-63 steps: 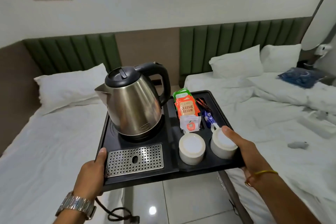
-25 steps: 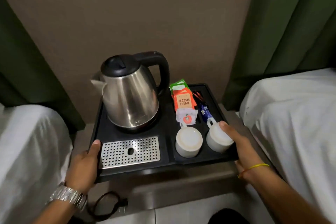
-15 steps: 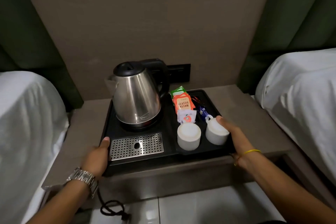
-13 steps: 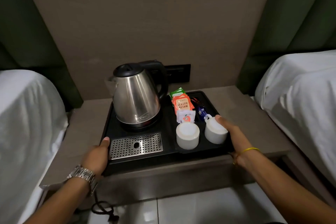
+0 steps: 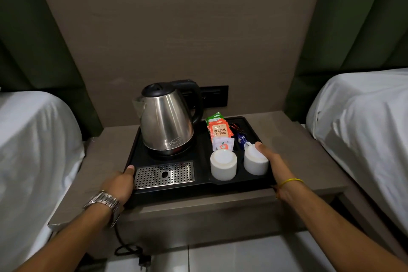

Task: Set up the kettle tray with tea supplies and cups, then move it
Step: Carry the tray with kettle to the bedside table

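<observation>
A black kettle tray (image 5: 201,187) rests on the grey bedside table (image 5: 293,152). On its left stands a steel kettle (image 5: 165,121) with a black lid, behind a perforated metal drip grate (image 5: 164,175). Orange and green tea packets (image 5: 218,129) stand upright in the right compartment. In front of them sit two white cups (image 5: 223,164), upside down. My left hand (image 5: 120,184) grips the tray's front left corner. My right hand (image 5: 276,166) holds the tray's right edge, thumb resting on the right cup (image 5: 254,163).
White-sheeted beds flank the table: one on the left (image 5: 33,150), one on the right (image 5: 364,121). A black socket panel (image 5: 215,96) sits on the wall behind the kettle. The kettle's black cord and plug (image 5: 132,252) hang down to the tiled floor.
I carried the tray from between the beds to the bedside table and lowered it onto the tabletop. Both hands have kept their hold on the tray's edges.
</observation>
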`<action>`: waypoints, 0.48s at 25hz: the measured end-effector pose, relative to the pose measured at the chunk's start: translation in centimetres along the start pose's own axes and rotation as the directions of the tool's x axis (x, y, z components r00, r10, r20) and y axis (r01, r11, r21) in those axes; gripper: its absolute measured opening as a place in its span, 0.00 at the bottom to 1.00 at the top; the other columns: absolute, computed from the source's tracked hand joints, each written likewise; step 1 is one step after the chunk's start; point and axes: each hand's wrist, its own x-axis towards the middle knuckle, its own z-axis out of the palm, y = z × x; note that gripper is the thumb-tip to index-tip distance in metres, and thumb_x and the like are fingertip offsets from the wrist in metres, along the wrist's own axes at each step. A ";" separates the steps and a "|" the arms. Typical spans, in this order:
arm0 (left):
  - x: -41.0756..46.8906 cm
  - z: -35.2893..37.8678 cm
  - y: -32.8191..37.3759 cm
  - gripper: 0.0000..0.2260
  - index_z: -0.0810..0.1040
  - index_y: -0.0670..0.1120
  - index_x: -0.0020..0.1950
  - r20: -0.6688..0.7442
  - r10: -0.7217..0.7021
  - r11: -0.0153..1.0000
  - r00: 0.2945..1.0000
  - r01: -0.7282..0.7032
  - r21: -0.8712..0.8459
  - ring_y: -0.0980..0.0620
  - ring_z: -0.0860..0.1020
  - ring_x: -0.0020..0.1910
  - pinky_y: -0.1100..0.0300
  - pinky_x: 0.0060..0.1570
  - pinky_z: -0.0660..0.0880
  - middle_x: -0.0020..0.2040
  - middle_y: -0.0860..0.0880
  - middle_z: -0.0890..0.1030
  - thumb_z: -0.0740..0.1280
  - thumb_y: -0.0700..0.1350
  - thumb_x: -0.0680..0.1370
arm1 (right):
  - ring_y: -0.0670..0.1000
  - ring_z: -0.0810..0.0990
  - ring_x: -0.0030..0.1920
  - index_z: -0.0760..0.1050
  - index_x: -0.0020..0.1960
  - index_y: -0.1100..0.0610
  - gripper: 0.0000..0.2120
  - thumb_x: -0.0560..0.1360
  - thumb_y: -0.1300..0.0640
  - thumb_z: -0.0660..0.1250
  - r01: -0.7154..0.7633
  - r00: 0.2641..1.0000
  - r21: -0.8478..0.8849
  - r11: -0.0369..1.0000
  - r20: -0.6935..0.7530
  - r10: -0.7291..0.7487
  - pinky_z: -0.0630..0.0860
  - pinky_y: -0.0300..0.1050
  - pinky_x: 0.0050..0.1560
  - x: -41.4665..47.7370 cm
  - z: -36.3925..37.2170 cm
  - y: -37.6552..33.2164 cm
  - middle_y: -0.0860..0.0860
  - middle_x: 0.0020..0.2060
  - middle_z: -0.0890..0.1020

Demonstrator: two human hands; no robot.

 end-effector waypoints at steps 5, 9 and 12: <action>-0.3 0.1 0.2 0.20 0.74 0.44 0.40 -0.040 0.015 1.000 0.999 -0.016 -0.015 0.41 0.75 0.38 0.49 0.42 0.74 0.40 0.41 0.78 0.57 0.57 0.82 | 0.62 0.83 0.59 0.82 0.64 0.56 0.45 0.55 0.29 0.77 0.021 0.998 -0.013 1.000 -0.067 -0.022 0.78 0.64 0.68 -0.1 0.0 0.1 0.56 0.59 0.85; -0.4 0.1 0.0 0.20 0.77 0.40 0.40 -0.078 0.071 0.997 0.994 -0.071 -0.003 0.37 0.78 0.38 0.46 0.43 0.78 0.39 0.39 0.79 0.60 0.55 0.81 | 0.59 0.83 0.54 0.83 0.53 0.55 0.38 0.57 0.26 0.74 0.081 0.979 -0.086 0.993 -0.181 -0.096 0.79 0.62 0.64 -0.2 0.4 0.6 0.55 0.55 0.85; -0.6 0.1 -0.2 0.21 0.76 0.40 0.36 -0.118 0.128 0.988 0.985 -0.116 0.103 0.42 0.75 0.34 0.52 0.33 0.69 0.34 0.41 0.76 0.60 0.53 0.81 | 0.60 0.83 0.53 0.79 0.37 0.53 0.29 0.62 0.26 0.70 0.135 0.952 -0.186 0.973 -0.249 -0.180 0.79 0.63 0.62 -0.2 0.6 1.2 0.53 0.46 0.85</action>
